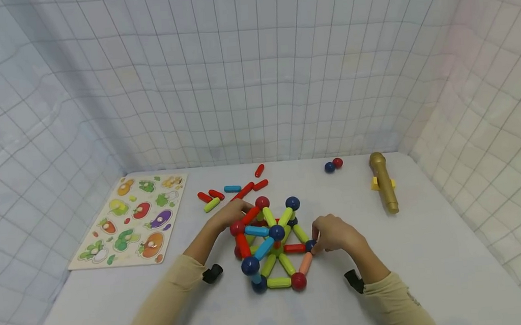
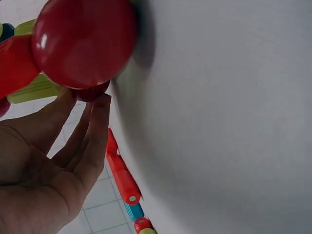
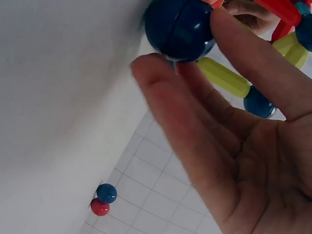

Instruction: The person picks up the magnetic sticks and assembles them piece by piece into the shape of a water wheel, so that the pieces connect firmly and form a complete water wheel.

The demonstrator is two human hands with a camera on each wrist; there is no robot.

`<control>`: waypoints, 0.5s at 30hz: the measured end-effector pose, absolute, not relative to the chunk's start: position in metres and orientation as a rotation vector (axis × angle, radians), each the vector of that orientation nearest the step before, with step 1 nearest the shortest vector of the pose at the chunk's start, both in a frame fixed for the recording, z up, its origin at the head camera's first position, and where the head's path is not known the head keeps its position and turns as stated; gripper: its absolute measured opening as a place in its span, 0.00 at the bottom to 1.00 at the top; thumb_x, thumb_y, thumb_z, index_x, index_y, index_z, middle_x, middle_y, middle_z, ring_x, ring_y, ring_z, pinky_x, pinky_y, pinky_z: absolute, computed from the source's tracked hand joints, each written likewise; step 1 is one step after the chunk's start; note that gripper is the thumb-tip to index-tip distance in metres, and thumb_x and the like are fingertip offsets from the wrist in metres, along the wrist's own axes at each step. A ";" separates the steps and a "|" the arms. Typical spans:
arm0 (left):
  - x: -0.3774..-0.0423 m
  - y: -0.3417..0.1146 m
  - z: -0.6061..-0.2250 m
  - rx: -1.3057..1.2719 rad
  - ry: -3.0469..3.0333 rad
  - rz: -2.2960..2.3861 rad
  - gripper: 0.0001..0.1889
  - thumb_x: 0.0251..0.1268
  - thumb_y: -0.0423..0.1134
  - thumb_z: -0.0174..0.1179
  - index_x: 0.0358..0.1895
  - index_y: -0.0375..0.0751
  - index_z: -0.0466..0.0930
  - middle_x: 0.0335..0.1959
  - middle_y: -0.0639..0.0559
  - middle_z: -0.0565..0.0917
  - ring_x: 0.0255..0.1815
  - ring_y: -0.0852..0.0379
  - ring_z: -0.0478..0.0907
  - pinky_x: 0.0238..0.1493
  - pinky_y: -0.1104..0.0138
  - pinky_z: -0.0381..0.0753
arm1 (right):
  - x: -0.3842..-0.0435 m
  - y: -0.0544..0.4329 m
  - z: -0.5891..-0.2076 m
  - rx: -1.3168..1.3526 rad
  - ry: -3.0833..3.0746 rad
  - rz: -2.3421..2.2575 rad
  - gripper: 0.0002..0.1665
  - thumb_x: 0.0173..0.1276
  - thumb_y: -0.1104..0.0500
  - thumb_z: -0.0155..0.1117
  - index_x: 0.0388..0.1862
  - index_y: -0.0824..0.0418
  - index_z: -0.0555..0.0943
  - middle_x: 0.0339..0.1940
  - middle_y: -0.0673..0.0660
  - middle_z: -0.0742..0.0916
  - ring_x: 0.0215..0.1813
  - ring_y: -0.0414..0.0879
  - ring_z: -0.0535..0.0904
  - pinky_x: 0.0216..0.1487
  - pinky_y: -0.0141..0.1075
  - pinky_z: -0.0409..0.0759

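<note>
A structure of magnetic rods and balls (image 1: 279,282) stands mid-table, with lime, red, light blue and salmon rods between red and dark blue balls. My left hand (image 1: 231,214) is at its back left. In the left wrist view, thumb and fingers pinch a dark red ball (image 2: 91,92) low down, partly hidden by a nearer red ball (image 2: 85,41). At the right side my right hand (image 1: 335,233) holds a dark blue base ball (image 3: 178,29) between thumb and fingers. That ball joins a lime rod (image 3: 224,77) in the right wrist view.
Loose red, blue and lime rods (image 1: 232,188) lie behind the left hand. A blue ball (image 1: 330,167) and a red ball (image 1: 337,162) rest at the back. On the left is a vegetable puzzle board (image 1: 127,196); a gold stick-shaped object (image 1: 383,181) lies far right.
</note>
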State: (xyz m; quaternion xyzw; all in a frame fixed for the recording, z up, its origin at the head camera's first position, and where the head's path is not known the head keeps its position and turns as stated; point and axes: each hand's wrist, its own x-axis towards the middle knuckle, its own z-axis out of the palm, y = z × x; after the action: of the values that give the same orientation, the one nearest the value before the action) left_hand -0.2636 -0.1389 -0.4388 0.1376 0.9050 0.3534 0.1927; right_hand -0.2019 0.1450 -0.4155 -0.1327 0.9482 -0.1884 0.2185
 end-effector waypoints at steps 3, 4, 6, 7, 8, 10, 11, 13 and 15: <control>-0.259 -0.145 -0.441 0.366 2.551 0.967 0.15 0.62 0.32 0.62 0.52 0.37 0.84 0.46 0.43 0.87 0.53 0.47 0.79 0.56 0.54 0.80 | -0.207 0.143 -0.418 -0.380 2.622 -0.599 0.12 0.51 0.61 0.78 0.32 0.59 0.83 0.23 0.53 0.84 0.24 0.44 0.77 0.26 0.32 0.72; -0.257 -0.148 -0.440 0.359 2.561 0.958 0.15 0.61 0.30 0.62 0.52 0.37 0.84 0.47 0.43 0.87 0.52 0.47 0.79 0.56 0.54 0.80 | -0.211 0.142 -0.419 -0.390 2.625 -0.626 0.12 0.52 0.61 0.78 0.33 0.60 0.83 0.23 0.53 0.85 0.24 0.43 0.77 0.26 0.32 0.73; -0.253 -0.154 -0.439 0.338 2.577 0.941 0.14 0.60 0.29 0.61 0.50 0.36 0.84 0.46 0.43 0.87 0.50 0.48 0.79 0.54 0.55 0.82 | -0.220 0.142 -0.421 -0.388 2.625 -0.702 0.12 0.53 0.63 0.76 0.36 0.61 0.84 0.27 0.54 0.86 0.25 0.43 0.79 0.28 0.32 0.76; -0.250 -0.158 -0.438 0.327 2.578 0.944 0.14 0.60 0.28 0.61 0.49 0.36 0.84 0.45 0.43 0.86 0.49 0.48 0.79 0.53 0.56 0.82 | -0.225 0.141 -0.423 -0.380 2.622 -0.746 0.12 0.54 0.64 0.75 0.38 0.62 0.85 0.29 0.55 0.87 0.26 0.43 0.79 0.29 0.32 0.78; -0.248 -0.162 -0.438 0.321 2.578 0.952 0.13 0.60 0.28 0.61 0.48 0.36 0.84 0.43 0.43 0.86 0.47 0.50 0.79 0.52 0.57 0.83 | -0.230 0.141 -0.425 -0.373 2.616 -0.787 0.13 0.55 0.64 0.74 0.40 0.63 0.85 0.32 0.56 0.87 0.27 0.43 0.80 0.30 0.32 0.79; -0.240 -0.171 -0.441 0.296 2.564 0.987 0.10 0.59 0.29 0.63 0.44 0.36 0.85 0.39 0.46 0.86 0.42 0.52 0.78 0.48 0.61 0.83 | -0.240 0.139 -0.431 -0.363 2.592 -0.872 0.15 0.58 0.64 0.72 0.45 0.63 0.85 0.37 0.57 0.88 0.30 0.43 0.81 0.33 0.33 0.82; -0.236 -0.174 -0.443 0.281 2.550 1.012 0.09 0.59 0.30 0.64 0.43 0.36 0.85 0.37 0.47 0.86 0.39 0.54 0.78 0.46 0.63 0.82 | -0.245 0.138 -0.434 -0.349 2.577 -0.917 0.15 0.59 0.64 0.71 0.47 0.62 0.85 0.40 0.58 0.88 0.32 0.43 0.81 0.35 0.33 0.83; -0.227 -0.180 -0.445 0.271 2.516 1.055 0.07 0.59 0.33 0.66 0.41 0.38 0.85 0.35 0.49 0.85 0.37 0.55 0.77 0.43 0.65 0.81 | -0.252 0.136 -0.439 -0.343 2.551 -0.980 0.16 0.61 0.63 0.69 0.49 0.62 0.85 0.43 0.59 0.88 0.35 0.43 0.82 0.38 0.34 0.84; -0.217 -0.183 -0.446 0.259 2.480 1.089 0.07 0.59 0.35 0.68 0.40 0.39 0.85 0.33 0.51 0.85 0.35 0.56 0.76 0.41 0.67 0.80 | -0.257 0.134 -0.441 -0.344 2.534 -1.020 0.16 0.63 0.61 0.68 0.51 0.61 0.85 0.47 0.59 0.87 0.38 0.43 0.83 0.41 0.35 0.84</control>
State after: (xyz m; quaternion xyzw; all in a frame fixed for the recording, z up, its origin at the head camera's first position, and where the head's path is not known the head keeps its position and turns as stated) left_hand -0.2175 -0.1828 -0.4464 0.0930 0.8914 0.3915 0.2085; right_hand -0.2572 0.1336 -0.4411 -0.1227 0.9030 -0.3637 0.1931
